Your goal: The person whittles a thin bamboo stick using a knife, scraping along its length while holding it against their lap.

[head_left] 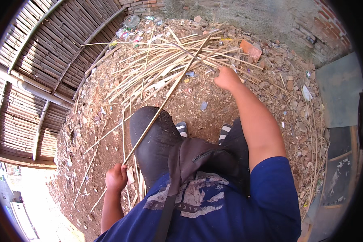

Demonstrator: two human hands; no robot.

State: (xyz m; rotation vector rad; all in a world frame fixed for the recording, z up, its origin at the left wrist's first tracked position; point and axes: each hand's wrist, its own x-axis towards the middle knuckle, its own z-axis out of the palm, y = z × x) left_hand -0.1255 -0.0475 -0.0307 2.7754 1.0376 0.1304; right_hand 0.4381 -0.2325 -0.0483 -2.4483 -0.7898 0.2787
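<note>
My left hand (117,177), low at the left, is closed round the near end of a long bamboo strip (161,108). The strip slants up across my left knee, and its far end lies over a pile of bamboo strips (149,74). My right hand (228,78) is closed in front of me, beside the pile's right side. From its fist a slim, dark, knife-like tool (209,67) points up and left toward the held strip. Its full shape is hard to make out, and I cannot tell whether it touches the strip.
A bamboo slat wall (64,44) stands at the left, and a brick and plaster wall (250,18) at the back. Grey panels (339,92) line the right. Rubble, shavings and litter cover the dirt floor (88,133). An orange brick piece (251,51) lies beyond my right hand.
</note>
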